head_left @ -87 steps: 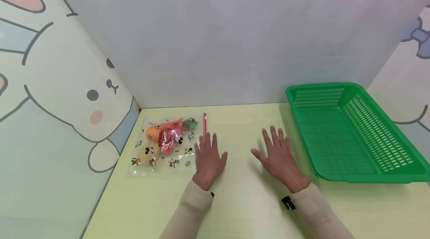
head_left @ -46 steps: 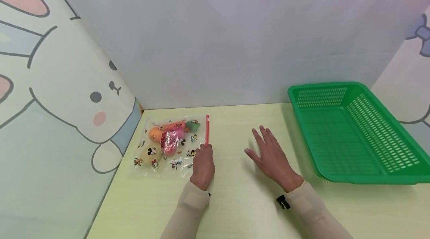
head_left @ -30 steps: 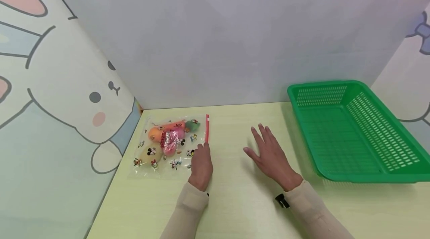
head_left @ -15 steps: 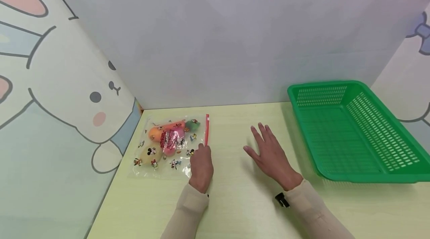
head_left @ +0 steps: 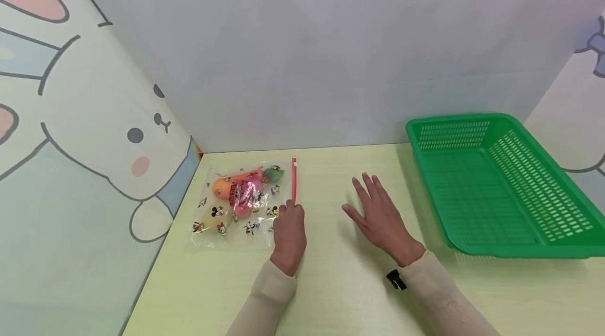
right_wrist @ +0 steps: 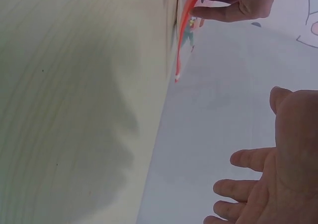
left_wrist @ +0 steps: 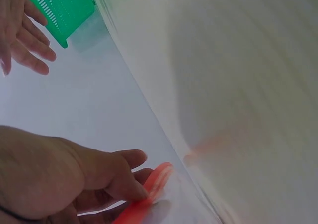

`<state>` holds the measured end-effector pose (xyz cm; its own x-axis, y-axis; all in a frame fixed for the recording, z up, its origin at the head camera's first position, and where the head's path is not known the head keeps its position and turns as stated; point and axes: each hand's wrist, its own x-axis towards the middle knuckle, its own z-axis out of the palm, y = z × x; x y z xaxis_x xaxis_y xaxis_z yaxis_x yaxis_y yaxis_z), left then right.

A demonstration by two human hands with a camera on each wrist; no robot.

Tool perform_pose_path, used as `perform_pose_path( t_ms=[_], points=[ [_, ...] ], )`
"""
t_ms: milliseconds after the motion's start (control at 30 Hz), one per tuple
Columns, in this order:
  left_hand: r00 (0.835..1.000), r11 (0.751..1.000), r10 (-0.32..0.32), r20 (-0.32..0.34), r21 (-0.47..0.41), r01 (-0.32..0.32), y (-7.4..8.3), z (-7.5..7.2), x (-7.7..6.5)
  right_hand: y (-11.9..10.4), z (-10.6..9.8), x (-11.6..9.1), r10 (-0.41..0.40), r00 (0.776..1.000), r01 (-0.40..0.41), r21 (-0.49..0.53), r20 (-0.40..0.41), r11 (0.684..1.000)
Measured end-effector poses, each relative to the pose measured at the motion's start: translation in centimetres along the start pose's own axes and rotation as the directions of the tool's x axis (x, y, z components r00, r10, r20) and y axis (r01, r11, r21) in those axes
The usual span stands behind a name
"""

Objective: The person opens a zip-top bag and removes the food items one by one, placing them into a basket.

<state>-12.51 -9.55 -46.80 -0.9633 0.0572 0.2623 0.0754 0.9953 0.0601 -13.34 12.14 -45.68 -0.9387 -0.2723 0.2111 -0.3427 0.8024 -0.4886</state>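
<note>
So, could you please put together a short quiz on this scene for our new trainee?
1. Open question: Which part of the clear bag does the left hand grip?

2. True or false: The right hand is also gripping the clear bag.

3. Multiple choice: From the person's side, where is the green basket?
a) left of the left hand
b) between the hands
c) right of the right hand

Key:
1. The red strip along its edge.
2. False; the right hand holds nothing.
3. c
</note>
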Motion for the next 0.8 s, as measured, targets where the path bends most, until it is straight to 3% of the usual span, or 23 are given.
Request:
perform_pose_path(
  t_ms=[300,800],
  points=[
    [0.999,0.999,0.04,0.021,-0.012,-0.04,0.9,-0.4,-0.4,-0.2,0.1,0.8,-0.045,0.999,0.044,-0.051,-0.02,0.998],
    [0.993,0.993,0.115,-0.017,0.031,-0.114,2.1,-1.5,-1.3,-0.7,1.2,2.8,-0.184,0.983,0.178,-0.17,-0.022,0.969]
  ],
)
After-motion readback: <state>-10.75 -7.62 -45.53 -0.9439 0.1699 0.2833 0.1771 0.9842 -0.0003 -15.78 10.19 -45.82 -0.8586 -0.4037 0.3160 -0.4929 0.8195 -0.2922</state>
